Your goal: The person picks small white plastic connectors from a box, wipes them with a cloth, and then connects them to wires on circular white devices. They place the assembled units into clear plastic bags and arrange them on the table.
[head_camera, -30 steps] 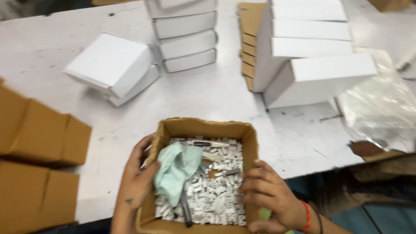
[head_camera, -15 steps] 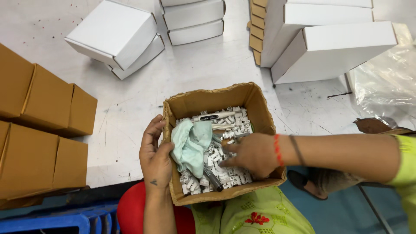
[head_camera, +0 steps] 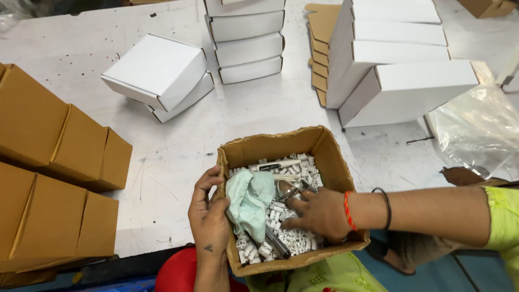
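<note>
An open brown cardboard box rests at the table's near edge, filled with several small white plastic pieces, a pale green cloth, a white marker pen and a dark pen. My left hand grips the box's left wall. My right hand reaches into the box from the right, fingers spread over the white pieces beside a metal tool. What the fingers hold is hidden.
Brown cardboard boxes stand at the left. White boxes lie tilted, stacked at the back and at the right. Flat cardboard sheets sit between the stacks. A clear plastic bag lies far right.
The view has shifted and the box has moved toward the table edge. My right hand moved from the box's near right corner across to its middle. My left hand stayed on the left wall.
</note>
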